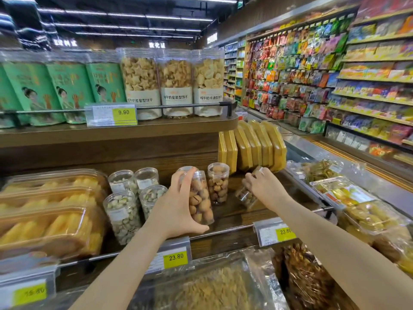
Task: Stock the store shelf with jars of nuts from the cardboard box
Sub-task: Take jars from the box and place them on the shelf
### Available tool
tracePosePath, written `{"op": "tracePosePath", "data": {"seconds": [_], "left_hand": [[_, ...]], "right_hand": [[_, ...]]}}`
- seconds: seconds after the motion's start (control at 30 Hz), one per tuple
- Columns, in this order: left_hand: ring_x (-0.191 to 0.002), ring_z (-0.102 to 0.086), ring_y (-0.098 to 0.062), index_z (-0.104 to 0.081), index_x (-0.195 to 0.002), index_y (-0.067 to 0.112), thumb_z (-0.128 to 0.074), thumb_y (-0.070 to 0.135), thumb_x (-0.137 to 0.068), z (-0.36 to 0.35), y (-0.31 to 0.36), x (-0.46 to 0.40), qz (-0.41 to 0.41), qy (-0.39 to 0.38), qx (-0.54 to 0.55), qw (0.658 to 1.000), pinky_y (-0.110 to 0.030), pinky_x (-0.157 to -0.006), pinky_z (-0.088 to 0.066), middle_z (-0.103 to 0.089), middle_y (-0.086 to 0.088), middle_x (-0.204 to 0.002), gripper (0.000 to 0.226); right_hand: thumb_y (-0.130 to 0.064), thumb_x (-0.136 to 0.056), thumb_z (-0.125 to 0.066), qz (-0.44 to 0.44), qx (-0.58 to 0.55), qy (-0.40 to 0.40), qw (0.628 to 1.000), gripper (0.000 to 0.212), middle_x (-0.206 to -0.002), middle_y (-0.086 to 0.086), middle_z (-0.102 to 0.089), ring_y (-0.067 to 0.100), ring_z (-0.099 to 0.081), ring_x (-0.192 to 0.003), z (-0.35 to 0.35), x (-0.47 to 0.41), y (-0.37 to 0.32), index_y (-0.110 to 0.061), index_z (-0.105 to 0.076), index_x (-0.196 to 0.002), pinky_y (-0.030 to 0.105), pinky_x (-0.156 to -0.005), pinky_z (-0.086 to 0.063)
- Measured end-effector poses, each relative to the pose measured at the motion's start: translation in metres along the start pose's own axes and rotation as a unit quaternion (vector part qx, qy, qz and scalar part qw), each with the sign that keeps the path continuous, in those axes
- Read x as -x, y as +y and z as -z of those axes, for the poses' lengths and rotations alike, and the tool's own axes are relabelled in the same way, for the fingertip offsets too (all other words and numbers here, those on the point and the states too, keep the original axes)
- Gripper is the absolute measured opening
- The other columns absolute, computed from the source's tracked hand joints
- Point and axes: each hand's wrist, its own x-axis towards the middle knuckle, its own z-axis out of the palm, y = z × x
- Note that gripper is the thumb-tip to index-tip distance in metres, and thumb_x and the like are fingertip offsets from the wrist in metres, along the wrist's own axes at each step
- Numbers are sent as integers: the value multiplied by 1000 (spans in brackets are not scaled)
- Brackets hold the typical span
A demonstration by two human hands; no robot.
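Left hand (178,211) grasped a jar of nuts (200,198) beside the standing jar (218,183); right hand (263,186) clutched a tilted jar (245,195). Best set each upright, labels forward.

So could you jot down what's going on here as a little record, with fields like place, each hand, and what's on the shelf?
place: wooden store shelf, middle tier
left hand: grips brown-nut jar, roughly upright at the shelf front
right hand: grips tilted jar, not standing
already standing: one brown-nut jar behind; four pistachio jars to the left
price tags: 23.80
cardboard box: not in view
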Motion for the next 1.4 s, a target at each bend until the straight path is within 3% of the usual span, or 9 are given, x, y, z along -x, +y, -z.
{"op": "tracePosePath", "data": {"seconds": [0.23, 0.4, 0.5, 0.63, 0.77, 0.83, 1.1, 1.3, 1.4], "left_hand": [[-94, -57, -18, 4, -143, 35, -77, 63, -47, -4, -2, -5, -4, -11, -26, 1000, -26, -68, -51, -4, 2, -151, 129], [-99, -56, -17, 4, -144, 35, -76, 64, -47, -10, -3, -10, -7, -11, -23, 1000, -24, -68, -51, -3, 4, -150, 130], [-101, -54, -15, 3, -145, 33, -76, 64, -48, -13, -2, -12, -6, -10, -31, 999, -21, -65, -47, -5, 6, -147, 129], [-99, -54, -13, 4, -146, 32, -76, 64, -49, -14, -2, -13, -8, -14, -42, 999, -19, -65, -45, -4, 5, -148, 129], [-99, -55, -14, 5, -145, 33, -76, 64, -50, -14, -2, -12, -9, -12, -40, 999, -20, -65, -47, -3, 6, -148, 129], [-100, -55, -15, 5, -146, 32, -76, 64, -50, -15, -1, -12, -10, -13, -41, 999, -20, -65, -48, -3, 5, -148, 129], [-100, -51, -12, 3, -146, 30, -76, 62, -51, -14, -3, -10, -15, -11, -37, 999, -15, -63, -41, -4, 3, -149, 128], [-104, -54, -14, 7, -145, 33, -74, 65, -49, -22, -5, -12, -22, -4, -47, 999, -21, -63, -49, -5, 2, -149, 129], [-105, -54, -15, 4, -146, 32, -75, 63, -50, -18, -2, -8, -28, 4, -36, 999, -24, -64, -51, -6, 3, -148, 128]], "right_hand": [[-17, -86, -58, 7, -160, -64, 985, 68, -140, 3, -43, 23, -51, -118, -13, 9, -2, -23, -24, -145, 37, -95, -37], [-17, -81, -65, -186, -560, -14, 807, 65, -142, 1, -39, 20, -52, -117, -17, 15, 16, -24, -38, -140, 32, -90, -47], [-46, -84, -59, -343, -550, -31, 761, 56, -129, 7, -48, 27, -54, -112, -14, 4, 6, -16, -46, -130, 36, -84, -44], [-75, -78, -43, -421, -531, -185, 711, 89, -132, 14, -51, 32, -52, -117, -14, -9, -11, -9, -34, -137, 40, -92, -43], [-66, -75, -57, -442, -642, -224, 585, 92, -129, 16, -50, 32, -60, -102, -20, -21, -12, -8, -27, -140, 41, -91, -51], [-55, -77, -63, -423, -687, -199, 556, 87, -132, 18, -46, 34, -56, -108, -20, -20, -11, -9, -24, -140, 43, -91, -51], [-31, -78, -73, -383, -677, 94, 621, 74, -123, 13, -59, 31, -63, -102, -10, -15, -6, -26, -20, -130, 41, -82, -53], [-35, -79, -72, -355, -629, 10, 692, 73, -125, 9, -57, 29, -61, -103, -16, -18, -11, -27, -21, -130, 43, -83, -51], [-43, -77, -71, -361, -593, 51, 718, 67, -129, 3, -50, 25, -58, -105, -1, -9, -3, -24, -33, -129, 41, -83, -49]]}}
